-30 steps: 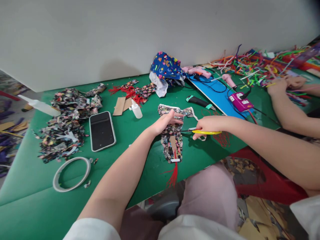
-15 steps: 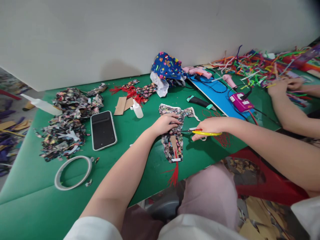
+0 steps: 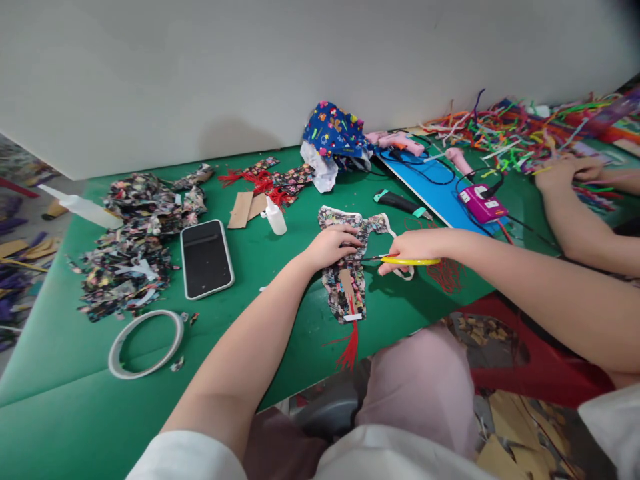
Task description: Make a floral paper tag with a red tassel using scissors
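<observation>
My left hand (image 3: 334,245) lies flat with its fingers stretched over a floral fabric piece (image 3: 333,300), pressing it on the table. A strip of brown cardboard (image 3: 346,283), a short white strip (image 3: 353,318) and a red tassel (image 3: 349,347) are on the fabric's near half. In my right hand (image 3: 413,247) are yellow-handled scissors (image 3: 423,261), their dark blades pointing left at the fabric's right edge near my left fingertips. How far the blades are open I cannot tell. A thin white strip (image 3: 404,275) hangs by my right hand.
On the green table (image 3: 240,353) lie a phone (image 3: 207,260), a tape roll (image 3: 115,347), fabric scraps (image 3: 130,260), a small glue bottle (image 3: 275,217) and a utility knife (image 3: 400,203). Glue guns (image 3: 400,143) lie behind. At right, a co-worker's hands (image 3: 560,170) are among colourful pipe cleaners (image 3: 515,133).
My right hand and the scissors have shifted slightly left and up along the fabric's right edge. My left hand stays in place on the fabric.
</observation>
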Available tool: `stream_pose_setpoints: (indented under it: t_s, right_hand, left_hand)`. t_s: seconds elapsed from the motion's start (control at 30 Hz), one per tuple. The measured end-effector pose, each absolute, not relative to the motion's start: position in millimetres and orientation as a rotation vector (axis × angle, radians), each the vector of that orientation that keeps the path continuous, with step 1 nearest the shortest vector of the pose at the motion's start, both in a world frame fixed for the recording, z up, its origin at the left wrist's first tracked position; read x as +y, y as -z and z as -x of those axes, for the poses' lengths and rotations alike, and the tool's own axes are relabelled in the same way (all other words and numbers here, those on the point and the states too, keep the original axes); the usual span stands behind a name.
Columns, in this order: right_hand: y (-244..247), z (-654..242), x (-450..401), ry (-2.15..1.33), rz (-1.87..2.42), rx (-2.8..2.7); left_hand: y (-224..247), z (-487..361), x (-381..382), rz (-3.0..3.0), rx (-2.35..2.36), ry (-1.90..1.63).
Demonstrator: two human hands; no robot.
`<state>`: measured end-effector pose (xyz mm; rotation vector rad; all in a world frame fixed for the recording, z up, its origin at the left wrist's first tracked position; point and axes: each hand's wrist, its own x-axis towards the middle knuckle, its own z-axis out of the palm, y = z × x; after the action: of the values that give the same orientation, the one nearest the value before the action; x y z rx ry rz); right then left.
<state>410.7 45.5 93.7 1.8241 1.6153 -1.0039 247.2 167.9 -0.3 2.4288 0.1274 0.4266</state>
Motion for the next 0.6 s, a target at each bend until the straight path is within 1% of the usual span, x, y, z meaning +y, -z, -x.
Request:
stream_pose_setpoints:
  t_s: [0.1,0.3,0.6]
  right_hand:
    - [-95.0,-407.9,46.5,0.969,-1.802,1.611]
    - [-110.2,-389.9,49.3,0.712,-1.745,1.621]
    - [-103.2,-392.5,40.0,0.729,-1.752,1.62]
  left_hand:
    - [0.4,-247.4,168.2,-2.429,0.125,-0.431]
    - [2.4,-247.8,170.4,-2.416,0.126,-0.457]
    - [0.7,-246.3,172.8,-2.449,0.109,-0.517]
